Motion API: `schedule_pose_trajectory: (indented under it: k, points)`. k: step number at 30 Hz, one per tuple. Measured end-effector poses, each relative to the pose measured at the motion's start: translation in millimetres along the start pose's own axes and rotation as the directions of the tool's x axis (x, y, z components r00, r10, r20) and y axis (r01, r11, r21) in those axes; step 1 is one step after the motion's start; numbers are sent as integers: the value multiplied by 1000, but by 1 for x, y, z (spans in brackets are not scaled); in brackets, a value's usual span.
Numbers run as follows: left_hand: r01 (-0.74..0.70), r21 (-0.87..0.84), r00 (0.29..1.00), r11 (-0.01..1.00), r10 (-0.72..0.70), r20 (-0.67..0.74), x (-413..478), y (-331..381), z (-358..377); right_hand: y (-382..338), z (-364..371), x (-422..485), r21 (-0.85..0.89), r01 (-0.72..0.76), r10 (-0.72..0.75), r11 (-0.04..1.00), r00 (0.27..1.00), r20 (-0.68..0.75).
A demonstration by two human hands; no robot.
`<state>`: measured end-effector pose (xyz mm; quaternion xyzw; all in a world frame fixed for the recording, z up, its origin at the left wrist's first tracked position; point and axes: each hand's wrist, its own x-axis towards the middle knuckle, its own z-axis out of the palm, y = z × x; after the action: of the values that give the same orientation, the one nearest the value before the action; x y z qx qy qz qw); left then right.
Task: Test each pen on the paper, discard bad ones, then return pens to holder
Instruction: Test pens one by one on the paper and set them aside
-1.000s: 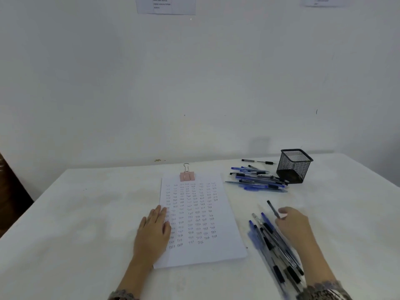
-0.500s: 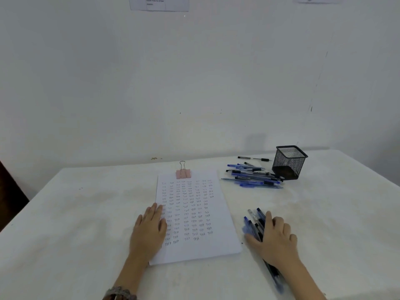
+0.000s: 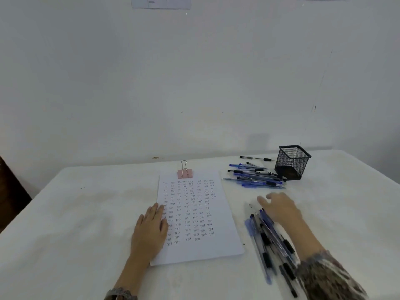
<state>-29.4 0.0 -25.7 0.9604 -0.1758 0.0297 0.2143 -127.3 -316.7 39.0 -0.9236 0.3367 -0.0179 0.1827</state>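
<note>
Your left hand [image 3: 151, 230] lies flat, fingers straight, on the left edge of the paper [image 3: 194, 213], pinning it to the bench [image 3: 86, 213] just as it did a second ago. The paper, held at the top by a pink clip [image 3: 185, 173], is filled most of the way down with rows of small test words.

The change is in your right hand [image 3: 279, 207]. A second ago it pinched one pen at the far end of the near pens [image 3: 268, 241]. Half a second ago it lay flat on that pile. Now it has lifted off and hovers over the pile's far end, fingers loose and apart, with nothing seen in them. That suggests the pen has joined the pile and you are going for another, perhaps from the far pens [image 3: 255, 176], heaped just beside the holder [image 3: 292, 162]. The holder stands at the back right of the bench with no pen sticking out of it, so none looks returned yet.

The right hand is blurred, its fingertips unclear. Your sleeve [image 3: 329, 278] covers the near end of the near pens. A small pale thing [image 3: 250, 205] beside that pile cannot be identified. Which pile is already tested cannot be told.
</note>
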Motion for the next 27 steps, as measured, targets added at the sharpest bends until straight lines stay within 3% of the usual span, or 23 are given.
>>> schedule_pose_trajectory:
  k: [4,7,12,14,16,17,18,20,22,23,25,27]
  points:
    - [2,10,1000,1000,-3,10,0,0,0,-8,1,50,-83,201,-213,976,961,-174]
    - [0,2,1000,1000,0,-3,-1,1,-1,-9,3,63,-253,194,-232,948,964,-131]
    - [-2,32,1000,999,2,-10,0,-1,0,-4,11,73,-280,203,-254,938,954,-158]
    - [-4,42,1000,999,4,-8,0,-2,1,-2,12,76,-205,248,-289,947,936,-204]
    - [-10,49,1000,999,10,-16,0,-2,2,-4,8,76,109,336,-295,935,913,-281]
    - [-10,47,1000,999,12,-25,1,-2,2,-8,4,73,368,365,-257,855,915,-311]
    - [-11,46,999,999,13,-34,1,-2,3,-13,-2,69,629,363,-204,688,928,-311]
    - [-15,49,999,999,17,-44,1,-2,4,-25,-17,63,929,279,-109,243,960,-259]
    - [-23,37,998,999,25,-53,1,-3,5,-40,-29,57,975,132,-105,-180,983,-153]
    - [-27,26,998,999,28,-63,1,-3,6,-46,-32,56,938,66,-106,-340,988,-108]
    - [-42,7,995,999,42,-95,3,-5,8,-58,-33,51,840,-16,-83,-543,996,-35]
    - [-53,5,993,999,53,-103,3,-5,9,-67,-25,45,777,-44,-49,-628,999,16]
